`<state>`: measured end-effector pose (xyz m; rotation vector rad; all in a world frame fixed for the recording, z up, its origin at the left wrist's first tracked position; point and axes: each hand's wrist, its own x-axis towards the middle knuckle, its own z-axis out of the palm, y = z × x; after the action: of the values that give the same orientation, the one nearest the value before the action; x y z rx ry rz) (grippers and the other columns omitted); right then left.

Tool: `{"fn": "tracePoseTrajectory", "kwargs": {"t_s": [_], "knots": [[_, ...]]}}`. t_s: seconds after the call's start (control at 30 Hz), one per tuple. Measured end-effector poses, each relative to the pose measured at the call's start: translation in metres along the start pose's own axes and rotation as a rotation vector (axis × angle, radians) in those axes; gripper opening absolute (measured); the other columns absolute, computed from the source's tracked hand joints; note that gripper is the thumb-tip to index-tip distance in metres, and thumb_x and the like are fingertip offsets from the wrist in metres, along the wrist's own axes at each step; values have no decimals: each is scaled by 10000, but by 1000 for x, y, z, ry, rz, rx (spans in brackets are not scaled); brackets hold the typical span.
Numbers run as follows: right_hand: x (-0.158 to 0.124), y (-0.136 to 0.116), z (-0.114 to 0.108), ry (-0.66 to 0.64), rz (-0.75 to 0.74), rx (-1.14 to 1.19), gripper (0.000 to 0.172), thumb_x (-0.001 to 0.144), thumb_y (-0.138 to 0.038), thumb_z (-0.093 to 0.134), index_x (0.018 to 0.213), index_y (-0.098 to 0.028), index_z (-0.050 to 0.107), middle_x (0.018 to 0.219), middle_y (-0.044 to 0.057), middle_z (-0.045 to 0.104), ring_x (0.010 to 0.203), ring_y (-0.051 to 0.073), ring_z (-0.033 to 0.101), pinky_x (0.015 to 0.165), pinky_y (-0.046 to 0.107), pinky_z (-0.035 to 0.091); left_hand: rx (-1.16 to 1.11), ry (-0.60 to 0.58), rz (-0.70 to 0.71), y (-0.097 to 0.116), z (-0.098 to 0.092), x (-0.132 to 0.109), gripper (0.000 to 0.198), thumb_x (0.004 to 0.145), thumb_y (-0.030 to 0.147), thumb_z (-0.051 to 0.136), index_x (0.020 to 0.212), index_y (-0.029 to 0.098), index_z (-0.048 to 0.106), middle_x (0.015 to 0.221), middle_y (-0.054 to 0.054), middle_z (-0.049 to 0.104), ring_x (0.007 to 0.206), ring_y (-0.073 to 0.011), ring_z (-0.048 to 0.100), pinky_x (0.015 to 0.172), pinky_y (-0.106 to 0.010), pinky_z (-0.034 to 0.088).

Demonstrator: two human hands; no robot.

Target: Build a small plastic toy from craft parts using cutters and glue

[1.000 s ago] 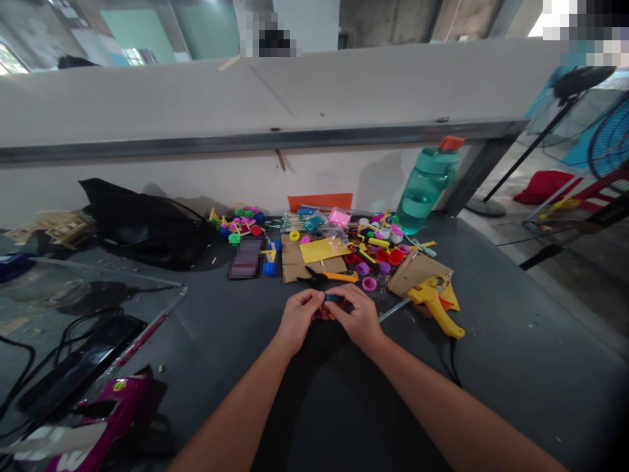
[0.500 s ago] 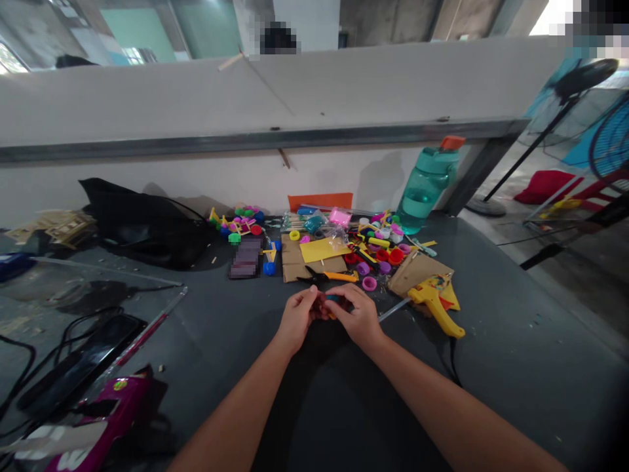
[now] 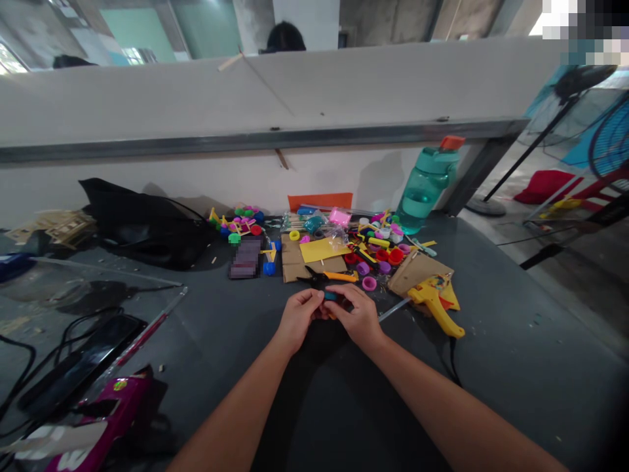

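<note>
On my feed, a dark grey work table (image 3: pixel 496 373) stretches below a low concrete wall (image 3: pixel 275 92). A black fabric bag (image 3: pixel 142 229) slumps left of a flat brown cardboard sheet (image 3: pixel 293 262), a teal plastic water bottle (image 3: pixel 426 187) stands beyond it to the right, and a yellow hot-glue gun (image 3: pixel 435 305) lies to its right. Just in front of the cardboard, my view shows the left hand (image 3: pixel 297 321) and right hand (image 3: pixel 357 318) together, both pinching a small teal-and-black piece (image 3: pixel 331 296). Orange-handled scissors (image 3: pixel 327 276) lie at the cardboard's near edge.
</note>
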<state>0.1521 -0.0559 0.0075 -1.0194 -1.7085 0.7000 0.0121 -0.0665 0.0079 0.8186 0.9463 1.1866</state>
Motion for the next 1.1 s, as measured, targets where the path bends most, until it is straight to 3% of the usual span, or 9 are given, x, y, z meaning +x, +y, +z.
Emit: {"fn": "tracePoseTrajectory", "kwargs": {"t_s": [0.17, 0.43, 1.1], "knots": [[0, -1, -1, 3, -1, -2, 145, 760, -208, 596, 888, -219, 661, 836, 38, 639, 734, 152, 593, 626, 256, 483, 22, 0, 4, 0, 1, -1, 241, 733, 363, 624, 679, 129, 606, 589, 5, 568, 535, -95, 532, 552, -229, 433], [0, 2, 0, -2, -8, 3, 216, 744, -205, 612, 954, -235, 653, 877, 42, 630, 732, 150, 589, 609, 255, 492, 22, -3, 6, 1, -1, 0, 189, 713, 315, 654, 699, 129, 621, 579, 12, 560, 534, -89, 537, 554, -219, 434], [-1, 3, 1, 5, -45, 14, 208, 765, -205, 590, 951, -251, 668, 882, 44, 634, 790, 160, 597, 628, 261, 506, 0, 4, -34, 5, 0, -1, 194, 681, 310, 682, 707, 120, 649, 609, -5, 587, 555, -91, 542, 571, -221, 443]]}}
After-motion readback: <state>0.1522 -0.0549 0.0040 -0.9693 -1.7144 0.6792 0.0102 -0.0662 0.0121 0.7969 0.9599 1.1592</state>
